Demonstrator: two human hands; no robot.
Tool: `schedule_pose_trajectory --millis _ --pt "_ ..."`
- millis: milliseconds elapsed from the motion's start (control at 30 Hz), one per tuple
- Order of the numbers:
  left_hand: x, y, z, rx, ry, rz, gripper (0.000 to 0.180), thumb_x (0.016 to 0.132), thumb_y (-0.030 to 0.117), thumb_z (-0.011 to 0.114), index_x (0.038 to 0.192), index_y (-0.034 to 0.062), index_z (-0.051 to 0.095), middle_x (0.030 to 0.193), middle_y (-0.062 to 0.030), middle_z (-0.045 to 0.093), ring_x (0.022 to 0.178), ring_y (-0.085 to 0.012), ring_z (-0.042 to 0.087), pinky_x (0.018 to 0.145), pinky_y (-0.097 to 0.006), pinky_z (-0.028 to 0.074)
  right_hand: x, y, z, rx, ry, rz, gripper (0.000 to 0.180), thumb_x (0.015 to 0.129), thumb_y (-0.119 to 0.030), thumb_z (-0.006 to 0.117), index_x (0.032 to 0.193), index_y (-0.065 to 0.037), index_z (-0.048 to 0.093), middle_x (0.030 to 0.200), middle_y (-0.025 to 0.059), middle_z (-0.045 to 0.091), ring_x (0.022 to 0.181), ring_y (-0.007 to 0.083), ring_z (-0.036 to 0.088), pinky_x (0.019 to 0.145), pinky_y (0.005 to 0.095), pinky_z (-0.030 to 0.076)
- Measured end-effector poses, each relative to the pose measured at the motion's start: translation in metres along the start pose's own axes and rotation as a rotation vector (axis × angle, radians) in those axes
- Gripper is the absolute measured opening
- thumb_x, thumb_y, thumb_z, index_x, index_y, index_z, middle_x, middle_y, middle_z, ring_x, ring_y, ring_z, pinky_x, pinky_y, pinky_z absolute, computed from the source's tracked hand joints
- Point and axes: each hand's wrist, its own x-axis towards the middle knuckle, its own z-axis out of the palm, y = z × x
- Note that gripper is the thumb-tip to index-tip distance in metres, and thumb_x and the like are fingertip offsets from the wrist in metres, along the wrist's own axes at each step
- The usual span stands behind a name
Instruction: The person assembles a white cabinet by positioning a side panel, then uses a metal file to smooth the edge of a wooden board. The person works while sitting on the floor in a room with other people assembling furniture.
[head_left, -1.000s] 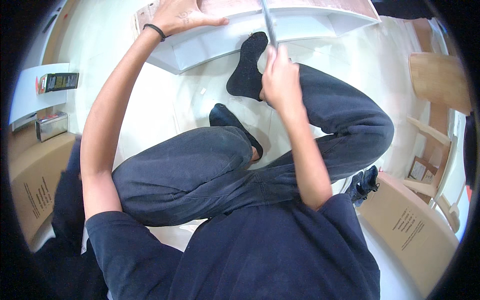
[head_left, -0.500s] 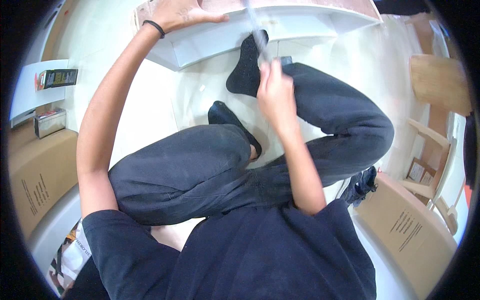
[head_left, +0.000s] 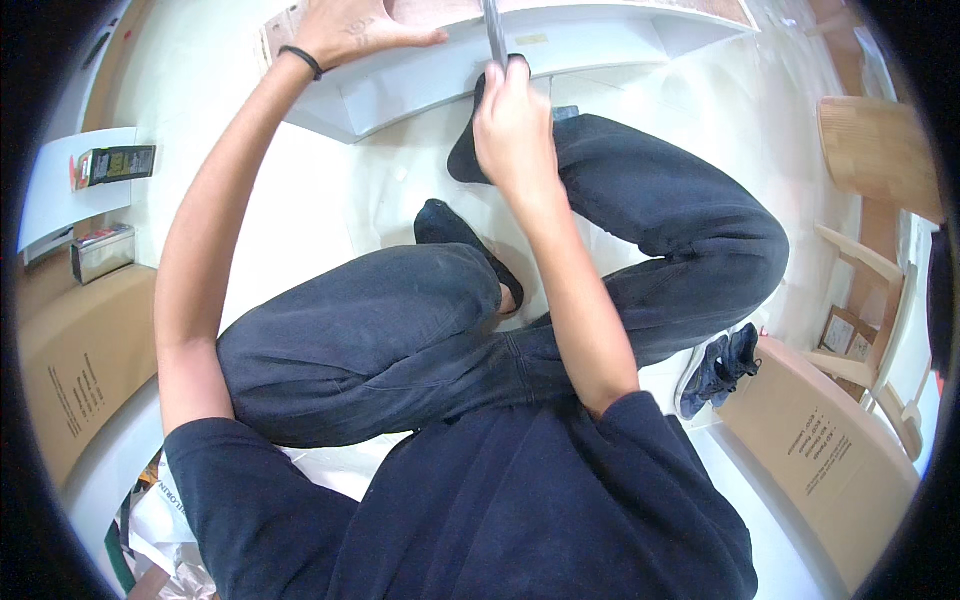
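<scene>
My left hand (head_left: 350,32) rests at the left end of a white box-like furniture piece (head_left: 430,88) with a pale wooden top edge (head_left: 420,14). Its thumb stretches out to the right, while the fingertips are cut off by the upper rim. In my right hand (head_left: 517,135) is a long, narrow grey metal tool (head_left: 495,32), its exact kind unclear. The fist wraps round the near end, and the far end runs up past the wooden edge and out of view. Just behind that fist is my black-socked foot (head_left: 465,150).
Cardboard boxes stand at the lower left (head_left: 85,370) and lower right (head_left: 820,460). Dark shoes (head_left: 715,370) sit beside my right knee. A small dark box (head_left: 118,165) and a metal tin (head_left: 103,253) are at far left. A wooden panel (head_left: 875,155) is at right.
My right hand has moved up and slightly left with the metal tool, which slides farther over the wooden edge. My left hand stays almost in place.
</scene>
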Motion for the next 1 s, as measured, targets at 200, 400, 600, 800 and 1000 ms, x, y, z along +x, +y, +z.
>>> schedule_pose_trajectory --millis 200,400,600,800,1000 --pt "-0.001 -0.007 0.004 -0.013 0.036 -0.024 0.11 0.055 0.067 0.081 0.136 -0.0024 0.053 0.125 -0.0266 0.056 0.12 -0.0415 0.051 0.104 -0.048 0.041 0.014 0.008 -0.019 -0.128 -0.016 0.013 0.026 0.103 -0.023 0.044 0.108 0.002 0.049 0.073 0.0337 0.062 0.076 0.0531 0.064 0.069 0.0605 0.052" --pt "-0.002 0.0 0.003 0.017 0.032 -0.03 0.111 0.055 0.066 0.081 0.137 -0.0025 0.052 0.125 -0.027 0.055 0.119 -0.0421 0.051 0.103 -0.048 0.041 -0.025 0.009 -0.018 -0.091 -0.08 0.042 0.026 0.103 -0.025 0.045 0.107 0.001 0.045 0.072 0.034 0.062 0.075 0.0546 0.062 0.065 0.0605 0.051" --pt "0.002 -0.005 0.003 -0.05 0.02 -0.058 0.111 0.055 0.068 0.081 0.136 -0.0025 0.052 0.12 -0.0278 0.056 0.113 -0.0434 0.053 0.099 -0.049 0.043 0.036 0.018 -0.032 -0.139 0.048 -0.035 0.037 0.105 -0.031 0.042 0.098 0.004 0.054 0.082 0.0352 0.062 0.084 0.0557 0.059 0.073 0.0603 0.048" --pt "-0.002 0.003 0.005 -0.007 0.04 -0.082 0.108 0.054 0.067 0.081 0.135 0.0001 0.054 0.117 -0.0273 0.055 0.109 -0.0435 0.054 0.096 -0.049 0.044 -0.045 0.026 -0.025 -0.003 -0.024 -0.02 0.028 0.104 -0.023 0.045 0.101 0.004 0.05 0.075 0.0351 0.062 0.076 0.0545 0.062 0.065 0.0593 0.05" --pt "0.004 0.0 0.005 -0.061 0.036 -0.068 0.109 0.055 0.066 0.082 0.135 -0.0035 0.053 0.118 -0.027 0.056 0.11 -0.0429 0.054 0.098 -0.048 0.043 0.015 0.03 -0.028 -0.072 0.07 0.017 0.032 0.104 -0.027 0.044 0.099 0.003 0.051 0.072 0.0357 0.061 0.078 0.054 0.063 0.066 0.0595 0.05"
